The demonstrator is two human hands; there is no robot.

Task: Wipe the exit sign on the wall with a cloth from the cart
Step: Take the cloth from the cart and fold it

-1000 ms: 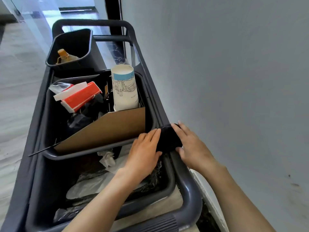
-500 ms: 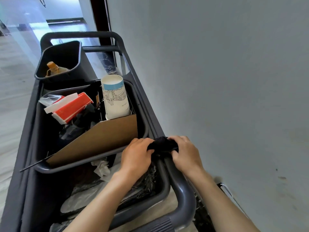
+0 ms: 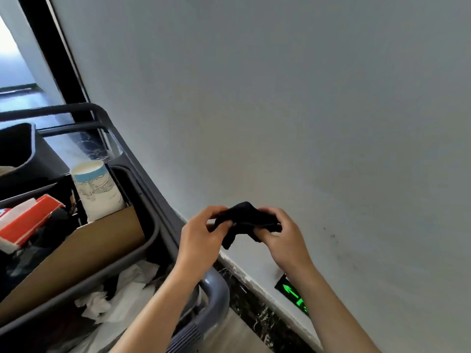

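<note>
A bunched black cloth (image 3: 244, 218) hangs in the air in front of the grey wall, gripped from both sides. My left hand (image 3: 201, 236) pinches its left end and my right hand (image 3: 281, 236) holds its right end. Low on the wall, just above the dark marble skirting, a green lit exit sign (image 3: 290, 291) with an arrow shows below my right forearm, which covers part of it. The grey cart (image 3: 163, 212) stands to the left of both hands.
The cart's bins hold a white and blue paper cup (image 3: 96, 189), a red and white box (image 3: 30, 220), a brown cardboard sheet (image 3: 76, 253) and crumpled white tissue (image 3: 112, 294). The curved cart handle (image 3: 216, 296) sits under my left forearm. A black door frame (image 3: 51, 47) runs up the far left.
Both hands have lifted the black cloth off the cart's rail and carried it right, toward the wall. The view has swung right, bringing the exit sign into sight.
</note>
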